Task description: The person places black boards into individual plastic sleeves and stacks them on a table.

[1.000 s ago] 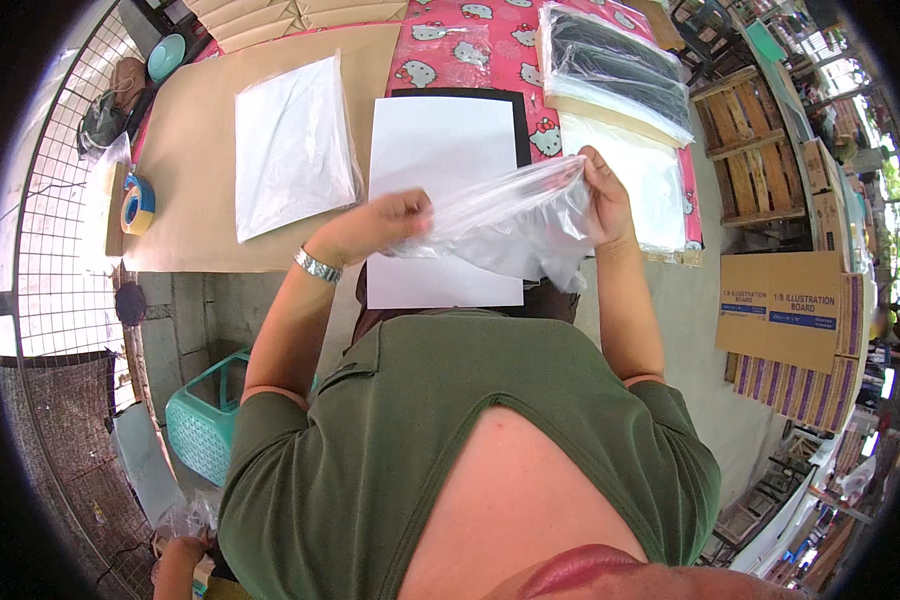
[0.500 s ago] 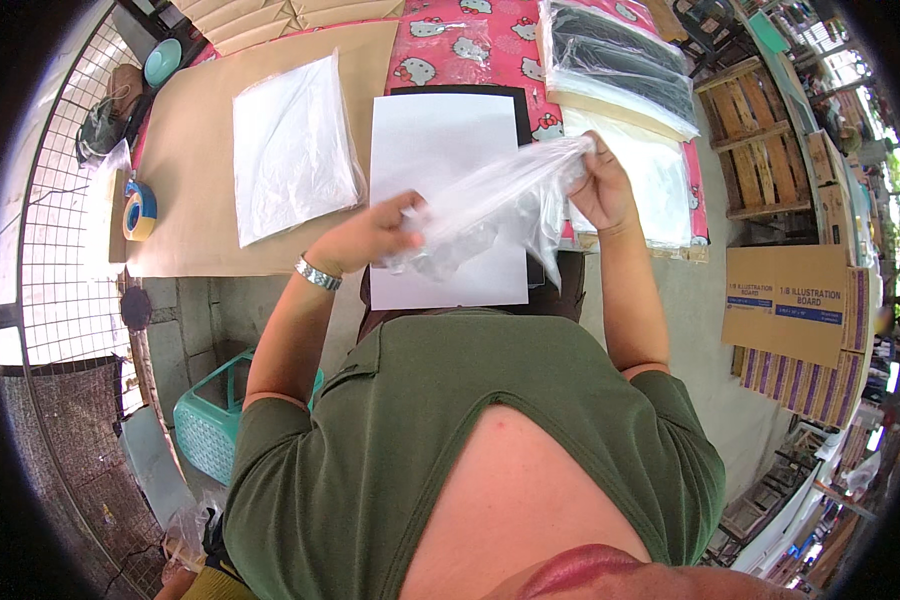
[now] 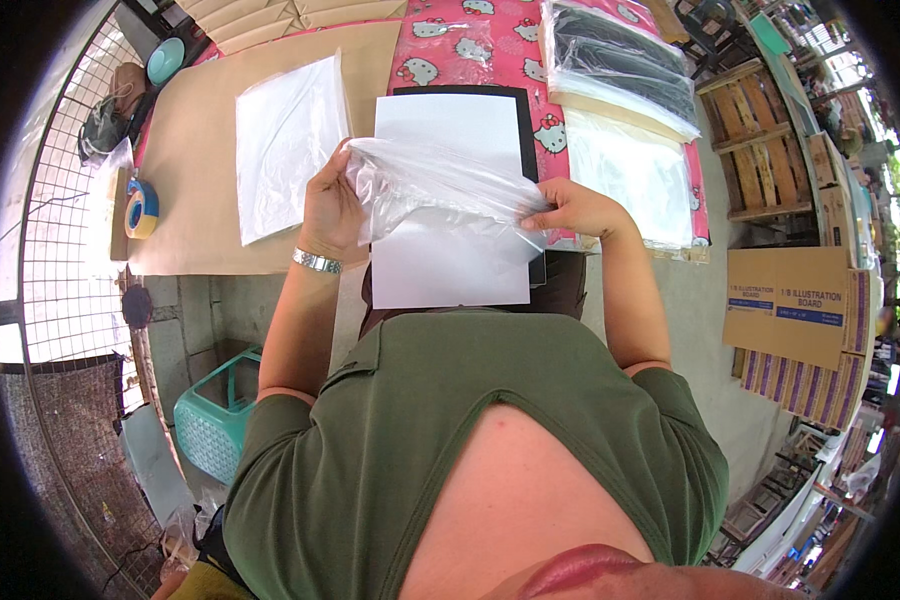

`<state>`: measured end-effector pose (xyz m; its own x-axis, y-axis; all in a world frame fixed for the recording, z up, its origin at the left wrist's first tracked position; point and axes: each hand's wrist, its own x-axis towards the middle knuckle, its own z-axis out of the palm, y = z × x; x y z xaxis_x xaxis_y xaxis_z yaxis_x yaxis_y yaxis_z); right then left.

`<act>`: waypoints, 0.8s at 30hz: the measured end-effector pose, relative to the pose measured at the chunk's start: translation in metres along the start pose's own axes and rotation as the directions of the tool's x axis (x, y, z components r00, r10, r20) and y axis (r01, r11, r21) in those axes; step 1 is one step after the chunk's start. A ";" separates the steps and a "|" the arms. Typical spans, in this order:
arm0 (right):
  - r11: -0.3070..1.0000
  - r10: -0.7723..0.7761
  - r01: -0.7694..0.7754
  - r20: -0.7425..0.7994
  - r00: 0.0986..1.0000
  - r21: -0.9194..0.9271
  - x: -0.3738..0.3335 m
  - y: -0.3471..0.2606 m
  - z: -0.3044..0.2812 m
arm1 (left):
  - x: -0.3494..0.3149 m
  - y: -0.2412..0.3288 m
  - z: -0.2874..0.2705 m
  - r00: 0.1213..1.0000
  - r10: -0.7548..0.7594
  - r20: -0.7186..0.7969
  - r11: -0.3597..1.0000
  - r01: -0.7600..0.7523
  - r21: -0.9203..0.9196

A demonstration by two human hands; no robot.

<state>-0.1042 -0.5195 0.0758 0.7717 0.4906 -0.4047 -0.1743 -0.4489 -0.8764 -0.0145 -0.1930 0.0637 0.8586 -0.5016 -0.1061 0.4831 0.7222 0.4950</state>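
The person wears a green shirt [image 3: 370, 430], and both forearms extend forward from it. The left hand [image 3: 332, 215], with a metal-band watch [image 3: 317, 260] at its wrist, pinches the left end of a clear plastic bag [image 3: 440, 190] between thumb and fingers. The right hand [image 3: 580, 212] pinches the opposite end in the same way. The bag spans the gap between the hands, creased lengthwise, above a white sheet [image 3: 450, 275]; contact between bag and sheet cannot be determined.

The white sheet overlaps a black board [image 3: 523, 130], which shows along the far and right edges. The sheet's near end projects past the front edge of the pink patterned worktop [image 3: 515, 45].

On the left, a brown sheet [image 3: 190, 180] covers the worktop. A plastic-wrapped white packet [image 3: 290, 150] lies on it, with a blue-and-yellow tape roll [image 3: 145, 230] near its left edge. On the right are white plastic-wrapped packs [image 3: 630, 180] and, beyond them, a stack of wrapped black sheets [image 3: 620, 60]. Folded brown paper pieces [image 3: 240, 20] occupy the far left.
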 end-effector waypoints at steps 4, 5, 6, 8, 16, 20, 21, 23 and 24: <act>0.890 -0.083 0.195 -0.274 0.958 0.412 -0.004 0.006 -0.006 | -0.013 0.004 0.016 0.984 -0.110 -0.143 0.974 0.135 0.181; 0.749 -0.225 0.393 -0.353 0.908 0.533 -0.004 0.008 -0.009 | -0.016 0.002 -0.001 0.989 -0.122 -0.083 0.939 0.142 0.314; 0.633 -0.284 0.497 -0.420 0.862 0.593 -0.002 0.010 -0.014 | -0.017 0.000 -0.020 0.989 -0.147 -0.025 0.886 0.142 0.440; 0.357 -0.356 0.662 -0.559 0.749 0.660 0.003 0.015 -0.022 | -0.008 -0.005 -0.029 0.830 -0.520 0.203 0.773 0.357 0.524; 0.525 -0.150 0.512 -0.519 0.842 0.680 0.012 -0.003 -0.035 | 0.004 -0.003 -0.039 0.986 -0.163 -0.035 0.965 0.167 0.200; 0.607 -0.076 0.412 -0.466 0.882 0.680 0.022 0.005 -0.038 | 0.031 0.014 -0.054 0.983 -0.181 -0.034 0.981 0.183 0.072; 0.613 -0.061 0.401 -0.465 0.883 0.681 0.031 0.010 -0.043 | 0.044 0.018 -0.081 0.980 -0.195 0.027 0.976 0.192 0.108; 0.603 0.001 0.400 -0.502 0.865 0.690 0.049 0.016 -0.050 | 0.070 0.020 -0.099 0.992 -0.126 0.029 0.859 0.095 0.502; 0.684 0.060 0.350 -0.528 0.847 0.640 0.060 0.021 -0.055 | 0.080 0.018 -0.097 1.000 -0.017 0.006 0.610 0.005 0.792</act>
<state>-0.0281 -0.5411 0.0473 0.9662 -0.0055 -0.2579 -0.2404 0.3431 -0.9080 0.0796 -0.1746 -0.0196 0.8491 -0.5169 -0.1090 0.1634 0.0608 0.9847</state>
